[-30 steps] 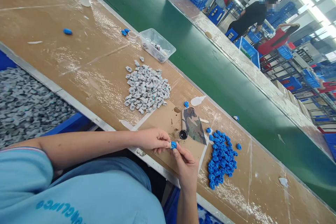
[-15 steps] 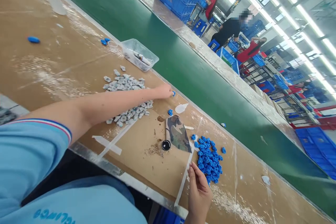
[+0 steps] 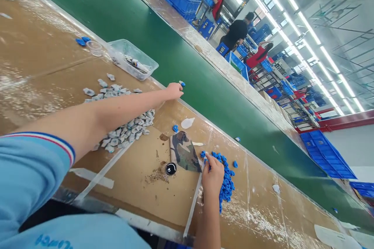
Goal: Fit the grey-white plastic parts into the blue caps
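Left hand (image 3: 174, 91) moved beltward, one piece (image 3: 182, 83) beside

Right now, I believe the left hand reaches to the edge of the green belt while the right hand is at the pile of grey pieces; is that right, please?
Not quite: the head view shows the right hand at the pile of blue pieces, not the grey pieces. The left hand does reach to the edge of the green belt.
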Available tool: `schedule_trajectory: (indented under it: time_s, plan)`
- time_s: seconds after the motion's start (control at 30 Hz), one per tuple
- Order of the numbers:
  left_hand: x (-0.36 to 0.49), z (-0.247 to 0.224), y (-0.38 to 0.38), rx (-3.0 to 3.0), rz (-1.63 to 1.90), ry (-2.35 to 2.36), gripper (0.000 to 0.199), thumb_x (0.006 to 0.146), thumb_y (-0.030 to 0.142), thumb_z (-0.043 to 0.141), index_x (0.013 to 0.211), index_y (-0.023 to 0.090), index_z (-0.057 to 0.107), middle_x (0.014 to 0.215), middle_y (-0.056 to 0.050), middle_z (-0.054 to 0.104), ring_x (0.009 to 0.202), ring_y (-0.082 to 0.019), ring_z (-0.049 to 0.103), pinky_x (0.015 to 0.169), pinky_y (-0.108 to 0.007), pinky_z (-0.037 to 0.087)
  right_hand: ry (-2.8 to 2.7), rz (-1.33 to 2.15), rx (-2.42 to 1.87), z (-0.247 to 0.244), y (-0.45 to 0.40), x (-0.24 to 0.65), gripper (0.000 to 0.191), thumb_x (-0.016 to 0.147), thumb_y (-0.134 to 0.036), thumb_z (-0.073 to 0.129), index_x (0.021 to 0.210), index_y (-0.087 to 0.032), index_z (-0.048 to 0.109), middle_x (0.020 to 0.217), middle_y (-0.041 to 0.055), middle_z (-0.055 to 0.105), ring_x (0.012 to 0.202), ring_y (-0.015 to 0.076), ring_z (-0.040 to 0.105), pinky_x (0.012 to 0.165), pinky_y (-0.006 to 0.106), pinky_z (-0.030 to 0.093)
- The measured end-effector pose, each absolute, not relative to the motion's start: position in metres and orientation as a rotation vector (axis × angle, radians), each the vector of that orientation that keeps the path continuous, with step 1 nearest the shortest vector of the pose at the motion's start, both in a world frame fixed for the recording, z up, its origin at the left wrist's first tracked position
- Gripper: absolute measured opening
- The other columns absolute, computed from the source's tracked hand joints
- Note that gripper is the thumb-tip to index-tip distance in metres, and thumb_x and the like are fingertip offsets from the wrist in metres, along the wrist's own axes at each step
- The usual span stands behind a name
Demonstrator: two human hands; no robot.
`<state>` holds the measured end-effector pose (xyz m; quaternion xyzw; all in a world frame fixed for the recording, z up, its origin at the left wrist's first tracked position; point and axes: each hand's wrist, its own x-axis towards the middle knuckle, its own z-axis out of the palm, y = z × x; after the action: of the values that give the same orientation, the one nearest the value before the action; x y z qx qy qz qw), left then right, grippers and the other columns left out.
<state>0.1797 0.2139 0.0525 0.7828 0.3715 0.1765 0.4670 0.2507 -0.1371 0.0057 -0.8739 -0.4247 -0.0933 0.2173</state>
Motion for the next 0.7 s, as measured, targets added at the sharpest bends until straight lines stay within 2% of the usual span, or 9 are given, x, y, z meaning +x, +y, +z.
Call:
schedule_trajectory:
  time_s: [0.07, 0.2, 0.37, 0.43, 0.53, 0.6, 0.7]
  plan:
    - [0.153, 0.057, 0.205, 1.993, 0.42, 0.916, 0.016, 0.068, 0.015, 0.06, 0.08, 0.013, 0.07, 0.077, -0.004, 0.067, 0.084, -0.019, 0.058, 0.079, -0.023, 0.04, -1.276, -0.214, -2.425, 0.003, -0.127, 0.256, 0.034, 0.081, -0.026, 0.042, 0.099, -0.019, 0.071, 0.101, 0.0111, 0.069, 0.094, 0.0248, 0.06, 0.084, 0.038, 0.041]
    - [0.084, 0.064, 0.184, 2.27, 0.289, 0.681, 0.013, 0.067, 0.012, 0.06, 0.074, 0.016, 0.071, 0.077, -0.002, 0.068, 0.073, -0.015, 0.058, 0.07, -0.021, 0.04, -1.299, -0.179, -2.36, -0.002, -0.122, 0.258, 0.034, 0.082, -0.031, 0.04, 0.091, -0.018, 0.071, 0.091, 0.0128, 0.068, 0.087, 0.0253, 0.06, 0.081, 0.04, 0.043]
    - [0.02, 0.053, 0.147, 2.573, 0.312, 0.433, 0.006, 0.07, 0.015, 0.064, 0.072, 0.017, 0.069, 0.075, -0.005, 0.067, 0.075, -0.018, 0.057, 0.073, -0.026, 0.039, -1.017, -0.253, -2.132, 0.006, -0.127, 0.24, 0.032, 0.081, -0.043, 0.051, 0.091, -0.019, 0.069, 0.095, 0.0129, 0.062, 0.091, 0.0247, 0.058, 0.078, 0.037, 0.047]
    - [0.013, 0.044, 0.13, 2.701, 0.332, 0.373, 0.004, 0.07, 0.017, 0.066, 0.073, 0.016, 0.067, 0.08, -0.008, 0.065, 0.08, -0.021, 0.056, 0.076, -0.029, 0.039, -0.937, -0.153, -2.029, 0.012, -0.129, 0.228, 0.034, 0.08, -0.047, 0.054, 0.092, -0.019, 0.069, 0.1, 0.0128, 0.061, 0.096, 0.0238, 0.057, 0.078, 0.035, 0.048]
    - [0.016, 0.033, 0.11, 2.874, 0.314, 0.387, 0.005, 0.07, 0.008, 0.061, 0.069, 0.012, 0.063, 0.078, -0.013, 0.062, 0.079, -0.023, 0.053, 0.076, -0.033, 0.039, -0.91, 0.024, -1.908, 0.017, -0.131, 0.211, 0.039, 0.077, -0.051, 0.058, 0.094, -0.017, 0.068, 0.106, 0.0131, 0.061, 0.103, 0.0237, 0.057, 0.082, 0.035, 0.049]
    - [0.018, 0.03, 0.103, 2.898, 0.302, 0.398, 0.013, 0.072, 0.003, 0.054, 0.068, 0.012, 0.061, 0.074, -0.013, 0.061, 0.078, -0.023, 0.052, 0.077, -0.034, 0.039, -0.899, 0.134, -1.907, 0.02, -0.134, 0.2, 0.041, 0.076, -0.05, 0.06, 0.098, -0.017, 0.066, 0.103, 0.0119, 0.062, 0.095, 0.0215, 0.06, 0.078, 0.034, 0.051]
    - [0.017, 0.029, 0.093, 2.715, 0.416, 0.401, 0.019, 0.078, 0.004, 0.046, 0.086, 0.011, 0.062, 0.088, -0.013, 0.062, 0.085, -0.023, 0.054, 0.079, -0.033, 0.041, -0.812, 0.308, -1.899, 0.024, -0.14, 0.182, 0.04, 0.077, -0.048, 0.061, 0.104, -0.018, 0.061, 0.089, 0.0062, 0.063, 0.073, 0.016, 0.062, 0.064, 0.03, 0.053]
